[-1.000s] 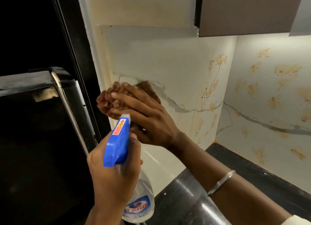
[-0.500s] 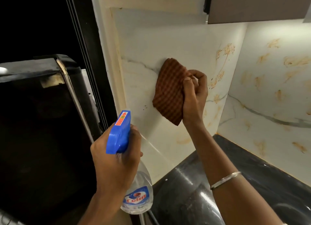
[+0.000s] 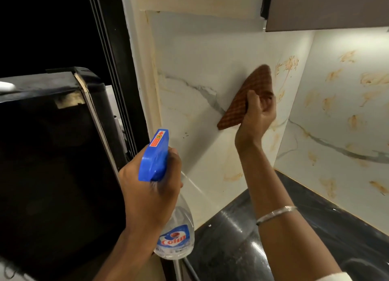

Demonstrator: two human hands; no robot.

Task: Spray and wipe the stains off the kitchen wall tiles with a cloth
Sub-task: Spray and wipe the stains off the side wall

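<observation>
Head view: the left hand (image 3: 147, 188) is low in the middle of the frame, its fingers curled round the neck of a clear plastic spray bottle with a blue trigger head (image 3: 154, 154); the blue head points up and towards the wall, and the clear body with its red and blue label hangs below the hand; whether a finger is squeezing the trigger cannot be told, as the head hides it. The right hand (image 3: 255, 116) is raised above and to the right, thumb towards the camera and fingers curled, gripping a folded brown checked cloth (image 3: 250, 91); the cloth lies flat against the white marble-patterned wall tiles (image 3: 200, 59), just left of the corner where two tiled walls meet; its lower corner sits on a grey vein in the tile. Orange-brown stains (image 3: 288, 64) show just right of the cloth near the corner, and many more are spread across the right-hand wall; a fainter smear lies low on the left wall near the counter. A thin silver bangle (image 3: 275, 213) circles the right forearm; beneath it runs a glossy black countertop (image 3: 242, 238). A brown overhead cabinet (image 3: 326, 7) hangs at the top right; a large black glossy appliance (image 3: 52, 154) fills the left side.
</observation>
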